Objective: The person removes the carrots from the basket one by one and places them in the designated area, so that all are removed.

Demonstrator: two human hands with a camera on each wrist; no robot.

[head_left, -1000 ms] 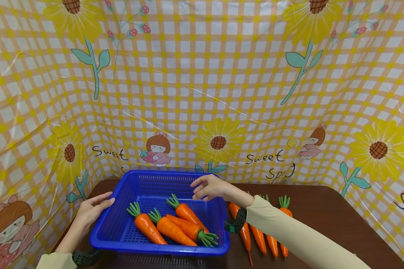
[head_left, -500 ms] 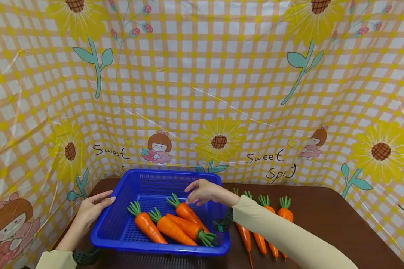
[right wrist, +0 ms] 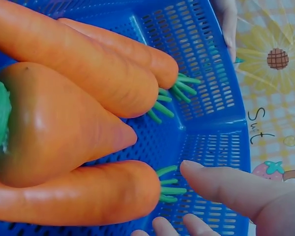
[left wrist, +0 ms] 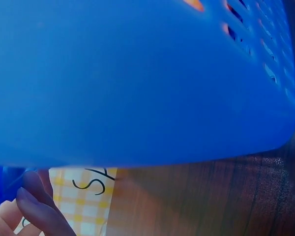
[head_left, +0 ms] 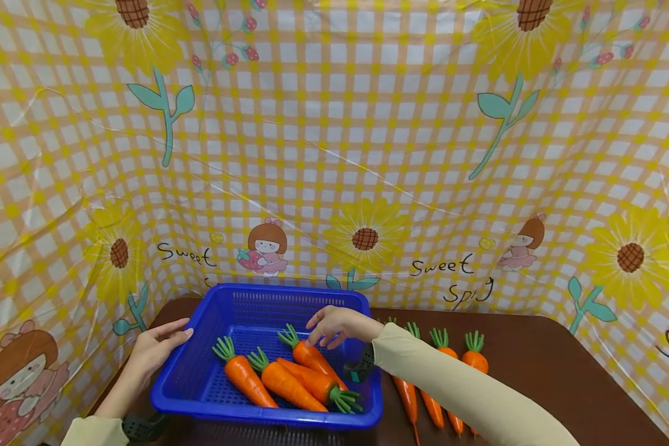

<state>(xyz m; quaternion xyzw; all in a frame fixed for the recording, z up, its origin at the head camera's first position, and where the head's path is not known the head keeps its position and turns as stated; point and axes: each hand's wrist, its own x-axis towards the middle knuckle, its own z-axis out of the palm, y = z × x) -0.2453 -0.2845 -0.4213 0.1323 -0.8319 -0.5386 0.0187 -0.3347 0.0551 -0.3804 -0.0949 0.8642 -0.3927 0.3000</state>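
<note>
A blue perforated plastic basket (head_left: 264, 416) holds several orange carrots with green tops. My left hand (head_left: 152, 350) is at its left side, fingers fairly straight, thumb and fingertips at the outer rim; whether they press on it is hard to tell. In the left wrist view some left fingers (left wrist: 39, 206) show beside the basket wall (left wrist: 137, 98). My right hand (head_left: 337, 325) hangs over the basket's right half, fingers loosely bent and holding nothing. Below it lies the rearmost carrot (head_left: 314, 360). In the right wrist view the thumb (right wrist: 226, 184) points at that carrot's green top (right wrist: 172, 189), apparently apart.
To the right of the basket, several more carrots (head_left: 475, 360) lie in a row on the dark brown table (head_left: 535, 365), partly covered by the right sleeve (head_left: 457, 384). A checked cloth (head_left: 424, 186) with sunflowers hangs behind and at both sides.
My right hand has moved down and slightly left, closer to the rearmost carrot in the basket. The left hand, basket and carrots keep their places; the head view shifts slightly.
</note>
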